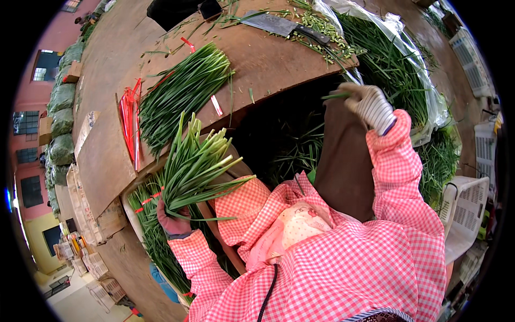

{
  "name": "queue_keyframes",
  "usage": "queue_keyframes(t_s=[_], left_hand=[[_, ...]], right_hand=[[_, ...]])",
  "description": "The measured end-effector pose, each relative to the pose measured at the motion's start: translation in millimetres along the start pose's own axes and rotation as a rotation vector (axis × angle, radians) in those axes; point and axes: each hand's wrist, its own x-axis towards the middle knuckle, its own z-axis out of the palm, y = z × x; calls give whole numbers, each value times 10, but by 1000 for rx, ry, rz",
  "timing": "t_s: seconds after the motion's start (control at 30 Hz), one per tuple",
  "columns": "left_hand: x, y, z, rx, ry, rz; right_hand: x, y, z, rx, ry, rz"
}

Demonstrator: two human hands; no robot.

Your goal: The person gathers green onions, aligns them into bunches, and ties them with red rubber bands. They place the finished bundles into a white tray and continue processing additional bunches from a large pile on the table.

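My left hand (pixel 173 219), in a dark reddish glove, is closed around the lower part of a loose bunch of garlic chives (pixel 196 161), whose pale cut ends fan upward. On the right, my right hand (pixel 370 104) wears a whitish knit glove with its fingers pinched together. A short green chive blade (pixel 336 96) sticks out from them. A neat chive bundle (pixel 182 91) lies on the brown board (pixel 263 75), with red tape strips (pixel 129 118) at its left. Below my left hand, red-banded chive bundles (pixel 158 236) fill a pale crate.
A cleaver (pixel 284 28) with a black handle rests at the board's far edge among chopped stem ends (pixel 324 24). Loose chives (pixel 375 59) heap on clear plastic (pixel 424 75) at the right. A white plastic chair (pixel 465 214) stands beyond my right arm. Filled green sacks (pixel 61 123) line the left.
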Motion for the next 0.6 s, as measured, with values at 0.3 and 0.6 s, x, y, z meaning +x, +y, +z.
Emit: queue_keyframes(t_s=[0.3, 0.6], left_hand=[[-7, -125, 6, -43, -7, 48], [-47, -192, 61, -72, 19, 62]], right_hand=[[-528, -696, 1136, 154, -431, -100], [-158, -1368, 1599, 221, -544, -254]])
